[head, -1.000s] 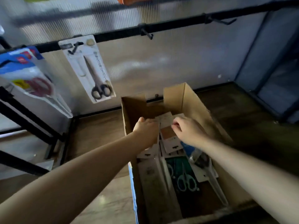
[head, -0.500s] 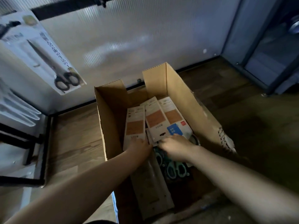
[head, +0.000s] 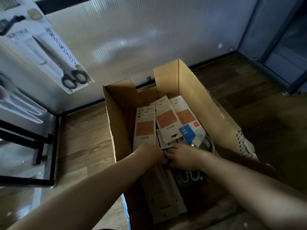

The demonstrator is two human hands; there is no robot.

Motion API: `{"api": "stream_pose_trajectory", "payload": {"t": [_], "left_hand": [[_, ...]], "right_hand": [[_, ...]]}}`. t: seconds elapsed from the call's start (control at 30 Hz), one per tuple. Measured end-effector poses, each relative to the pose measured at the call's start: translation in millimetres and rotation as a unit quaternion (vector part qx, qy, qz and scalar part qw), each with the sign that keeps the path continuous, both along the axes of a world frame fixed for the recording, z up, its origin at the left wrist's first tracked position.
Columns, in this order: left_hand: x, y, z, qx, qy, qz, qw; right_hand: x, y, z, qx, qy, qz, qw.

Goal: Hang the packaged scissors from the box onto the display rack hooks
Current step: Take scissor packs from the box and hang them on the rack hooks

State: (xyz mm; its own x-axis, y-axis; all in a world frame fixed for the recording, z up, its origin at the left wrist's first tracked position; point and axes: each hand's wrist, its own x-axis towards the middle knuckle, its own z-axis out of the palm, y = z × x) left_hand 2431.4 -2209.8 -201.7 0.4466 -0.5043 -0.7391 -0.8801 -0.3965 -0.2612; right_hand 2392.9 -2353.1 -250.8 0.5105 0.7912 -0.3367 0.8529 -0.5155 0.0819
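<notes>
Reaching into the box [head: 196,90], both hands meet over one dark pack; left hand [head: 149,153] and right hand [head: 184,157] each look curled on it, though the grip is partly hidden. Beyond the grip lie carded packs [head: 163,120]: light, stiff, slippery. Best pinched near the hang-hole.

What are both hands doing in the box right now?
Left hand: down among the packaged scissors in the box; grip cannot be told.
Right hand: fingers curled there; what it holds cannot be told.
</notes>
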Motion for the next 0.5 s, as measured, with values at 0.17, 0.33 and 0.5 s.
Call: {"api": "stream_pose_trajectory", "payload": {"t": [0.17,0.33,0.5], "left_hand": [[-3,4,13,0.016,-0.002,-0.066,0.998],[4,13,25,0.01,-0.056,-0.02,0.998],[31,24,79,-0.068,-0.186,0.049,0.979]], "right_hand": [[2,-11,-2,0.042,-0.013,-0.069,0.997],[2,-26,0,0.031,-0.028,-0.155,0.987],[2,-36,7,0.036,-0.013,-0.256,0.966]]}}
